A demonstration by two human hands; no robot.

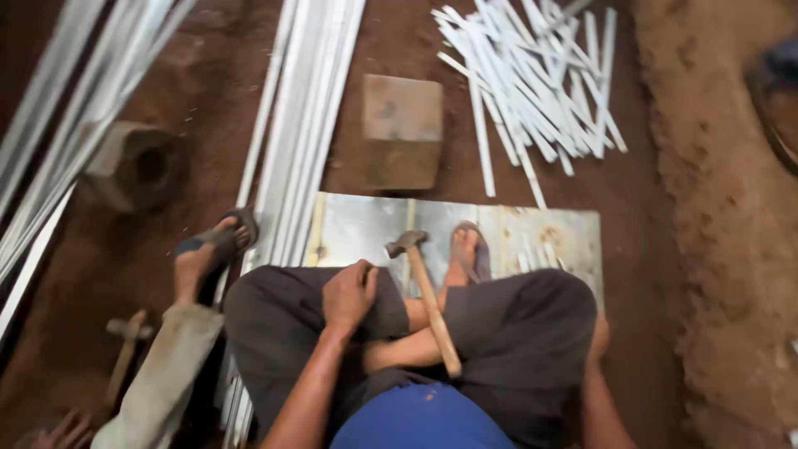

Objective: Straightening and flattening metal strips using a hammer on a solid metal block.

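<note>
A person sits on a dirt floor [706,249], seen from above, knees spread wide in dark trousers. A hammer [424,291] lies across the lap at the centre of the frame, its steel head pointing up-frame over a metal sheet [357,229], its wooden handle running down toward the lower centre.

The hammer looks top-heavy: a dense head on a stiff, smooth handle. The handle's lower end, away from the head, seems the natural place to grip for a swing; nearer the head would give finer control.

The left hand [349,293] rests on the left knee, fingers curled loosely, just beside the hammer head but not touching it. The right hand [597,333] is mostly hidden behind the right knee at the right of the frame; whether it holds anything cannot be told. Neither hand grips the hammer. Both forearms reach forward from the lower edge.

A sandalled foot [465,254] rests on the sheet. A block [401,129] sits above it. Cut white strips [532,83] lie heaped at upper right, long strips [299,125] at upper centre. Another person's leg [179,333] enters at lower left.
</note>
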